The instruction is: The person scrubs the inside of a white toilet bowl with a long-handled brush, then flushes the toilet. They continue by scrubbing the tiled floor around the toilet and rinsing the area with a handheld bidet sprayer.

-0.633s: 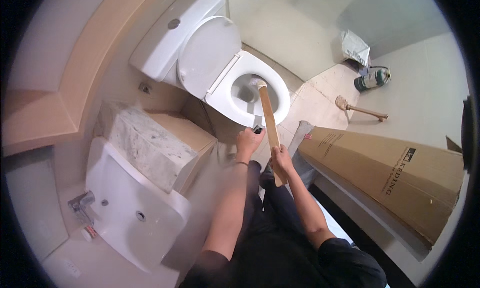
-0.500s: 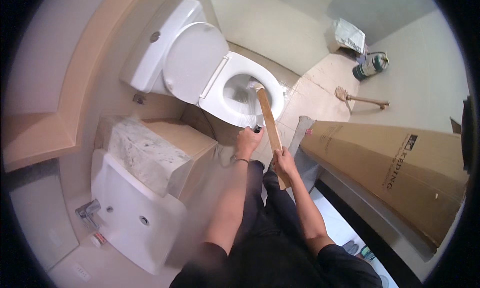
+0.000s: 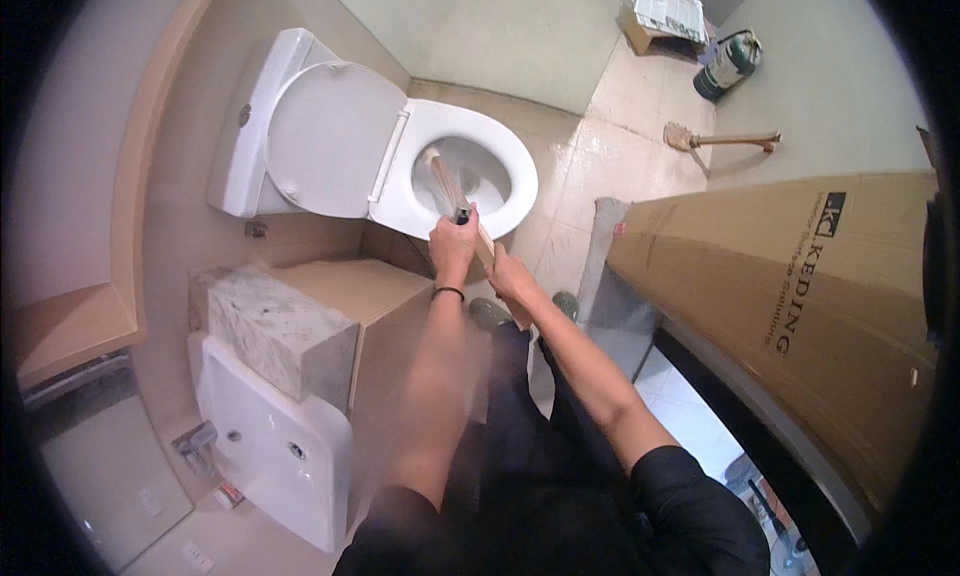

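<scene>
A wooden stick (image 3: 486, 247) was grasped by the right grip (image 3: 511, 274) just in front of the toilet (image 3: 345, 141), its far end lowered inside the toilet's bowl. A small dark nozzle (image 3: 462, 216) was clasped by the left grip (image 3: 455, 242) at the toilet's near rim, beside the stick. To the toilet's right, a long cardboard box (image 3: 770, 276) and a wooden-handled tool (image 3: 735, 139) were seen; a white sink (image 3: 275, 446) was placed in front of the toilet, leftward.
</scene>
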### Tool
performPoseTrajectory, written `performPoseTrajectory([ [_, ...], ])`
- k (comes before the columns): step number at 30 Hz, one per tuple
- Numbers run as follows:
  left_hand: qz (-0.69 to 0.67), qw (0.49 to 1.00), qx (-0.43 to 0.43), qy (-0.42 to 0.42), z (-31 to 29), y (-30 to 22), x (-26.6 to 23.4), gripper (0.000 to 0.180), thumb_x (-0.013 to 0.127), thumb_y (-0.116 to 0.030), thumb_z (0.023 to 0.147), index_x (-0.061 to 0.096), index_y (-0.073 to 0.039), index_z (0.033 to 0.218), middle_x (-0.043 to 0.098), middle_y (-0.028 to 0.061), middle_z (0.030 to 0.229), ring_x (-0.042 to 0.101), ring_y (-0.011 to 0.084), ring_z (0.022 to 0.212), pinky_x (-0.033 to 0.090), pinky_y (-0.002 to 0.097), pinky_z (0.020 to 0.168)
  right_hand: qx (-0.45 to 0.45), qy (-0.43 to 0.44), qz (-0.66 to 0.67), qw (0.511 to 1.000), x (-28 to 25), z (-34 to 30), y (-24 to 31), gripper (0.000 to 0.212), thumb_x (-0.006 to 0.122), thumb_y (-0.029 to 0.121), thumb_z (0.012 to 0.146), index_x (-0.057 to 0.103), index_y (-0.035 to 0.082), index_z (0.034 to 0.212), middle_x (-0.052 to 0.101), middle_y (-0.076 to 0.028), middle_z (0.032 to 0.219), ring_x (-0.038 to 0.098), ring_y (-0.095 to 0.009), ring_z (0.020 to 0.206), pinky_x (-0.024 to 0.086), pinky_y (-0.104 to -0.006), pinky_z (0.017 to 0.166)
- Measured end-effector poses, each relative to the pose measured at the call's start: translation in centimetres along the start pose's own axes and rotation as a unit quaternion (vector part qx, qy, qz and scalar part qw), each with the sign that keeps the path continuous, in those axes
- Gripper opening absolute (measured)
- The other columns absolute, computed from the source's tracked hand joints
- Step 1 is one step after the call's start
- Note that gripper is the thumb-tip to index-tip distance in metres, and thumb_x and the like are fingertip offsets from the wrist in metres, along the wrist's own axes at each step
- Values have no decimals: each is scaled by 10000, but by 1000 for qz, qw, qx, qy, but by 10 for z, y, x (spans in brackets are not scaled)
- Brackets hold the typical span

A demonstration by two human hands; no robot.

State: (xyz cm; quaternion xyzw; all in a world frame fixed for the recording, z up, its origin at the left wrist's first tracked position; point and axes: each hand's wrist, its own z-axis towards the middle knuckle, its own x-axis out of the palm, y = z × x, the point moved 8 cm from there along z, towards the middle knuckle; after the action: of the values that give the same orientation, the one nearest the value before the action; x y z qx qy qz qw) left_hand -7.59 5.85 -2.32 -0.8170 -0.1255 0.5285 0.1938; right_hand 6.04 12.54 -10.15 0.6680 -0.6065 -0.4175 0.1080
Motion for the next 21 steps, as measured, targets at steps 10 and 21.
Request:
performPoseTrajectory([
  [10, -88, 996, 0, -4, -11, 3, -39, 680, 639, -616, 854, 706, 59, 902, 698, 329, 933, 681, 483, 961, 528, 515, 879, -31, 6, -45, 998, -88, -166, -25, 632, 538, 159, 883, 386, 97, 1494, 661, -321, 1100, 635, -496, 1044, 478, -558, 962],
  [21, -96, 995, 10, 16, -4, 8, -67, 705, 644, -636, 838, 699, 66, 872, 694, 332, 938, 680, 487, 960, 530, 520, 871, -27, -126, -227, 965, -110, -95, 42, 685, 546, 101, 890, 341, 177, 1539, 671, -298, 891, 685, -468, 839, 537, -574, 758],
])
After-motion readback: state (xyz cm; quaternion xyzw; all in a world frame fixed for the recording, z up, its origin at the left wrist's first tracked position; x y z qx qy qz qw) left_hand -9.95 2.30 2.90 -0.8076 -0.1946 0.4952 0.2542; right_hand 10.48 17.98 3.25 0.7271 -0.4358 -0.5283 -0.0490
